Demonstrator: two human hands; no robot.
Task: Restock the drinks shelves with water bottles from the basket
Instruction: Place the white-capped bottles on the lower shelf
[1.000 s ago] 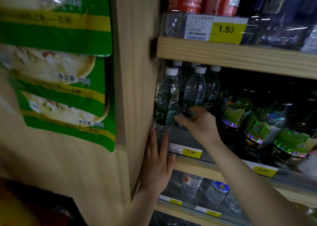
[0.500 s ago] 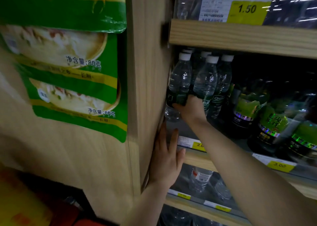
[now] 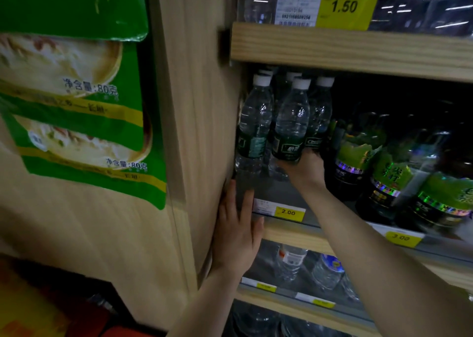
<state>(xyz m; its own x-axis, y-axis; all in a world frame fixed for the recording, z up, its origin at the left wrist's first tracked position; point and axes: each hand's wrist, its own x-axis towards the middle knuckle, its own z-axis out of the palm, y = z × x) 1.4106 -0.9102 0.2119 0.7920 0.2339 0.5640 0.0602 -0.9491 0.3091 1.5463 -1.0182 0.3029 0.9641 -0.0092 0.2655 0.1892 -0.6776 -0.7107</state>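
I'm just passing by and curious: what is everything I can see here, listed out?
Water bottles: at least five, clear with white caps and dark green labels, middle shelf, left end.
Green-labelled bottles: several, dark, middle shelf, to the right.
Price tags: yellow, on shelf edges.
Lower-shelf bottles: a few, clear.
Green packets: hanging on the wooden side panel.
Left hand: flat against the panel's edge.
Right hand: fingers around a front water bottle's base.

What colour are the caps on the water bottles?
White, on the water bottles; clearest in the head view.
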